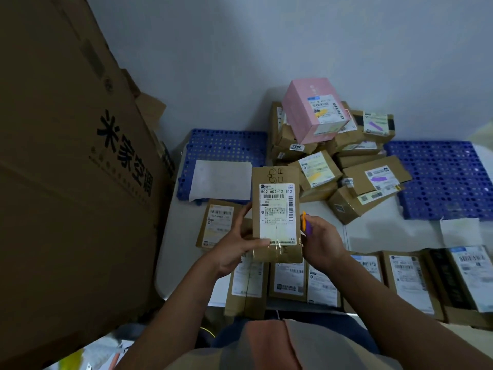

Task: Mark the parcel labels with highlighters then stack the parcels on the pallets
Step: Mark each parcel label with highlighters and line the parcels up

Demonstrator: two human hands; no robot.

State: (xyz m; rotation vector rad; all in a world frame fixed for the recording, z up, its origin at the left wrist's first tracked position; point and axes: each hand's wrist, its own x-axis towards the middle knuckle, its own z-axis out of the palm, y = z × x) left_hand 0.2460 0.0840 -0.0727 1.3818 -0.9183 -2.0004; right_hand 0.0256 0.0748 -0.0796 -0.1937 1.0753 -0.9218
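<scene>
A white table (386, 233) stands against a pale wall, with two blue pallets: one (226, 148) at 11 o'clock, another (440, 177) at 2 o'clock. Between them, at 12 to 1 o'clock, marked parcels lie heaped, a pink box (314, 110) on top. The left hand (237, 249) grips a brown parcel (277, 214) by its left edge, label facing up, held above the table's middle. The right hand (320, 241) curls round highlighters (306, 222), orange and purple, touching the parcel's right edge. A row of unmarked parcels (400, 281) lines the near edge from 5 to 3 o'clock. A large carton (66, 169) walls off 9 o'clock; bare tabletop lies at 3 o'clock
</scene>
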